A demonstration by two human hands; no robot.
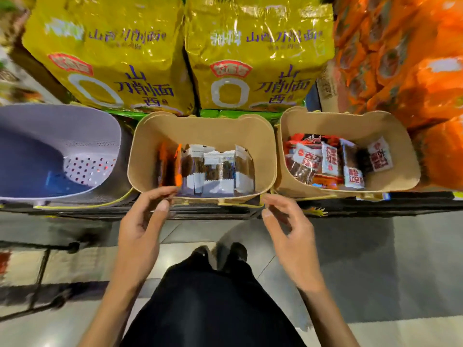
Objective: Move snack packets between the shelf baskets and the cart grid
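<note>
- Tan card forms the middle basket (200, 121), which is set on the shelf (375, 204) between a lavender basket (62, 123) and a second tan basket (338, 123).
- The task's things, the snack packets (218, 169), are stood upright in a tight row inside the middle basket, with an orange packet (170, 164) at the left end of the row.
- More packets are seen lying flat and jumbled in the second tan basket.
- The left hand (140, 229) is held at the front rim of the middle basket, its index fingertip at the rim just in front of the orange packet and its thumb apart from it; its grip is unclosed and nothing is held.
- The right hand (293, 236) is held near the front right corner of the same basket, fingers loosely curled; its grip is empty, and whether the rim is touched cannot be told.
- The step in hand is judged to be a reach into the middle basket, with no packet yet taken.
- For the next move, one packet would need to be pinched by its top edge and lifted straight up, so that its neighbours are not dragged out.
- Only a dark wire frame (42, 269) is seen low on the left; it may belong to the cart, but the grid itself is not shown.
</note>
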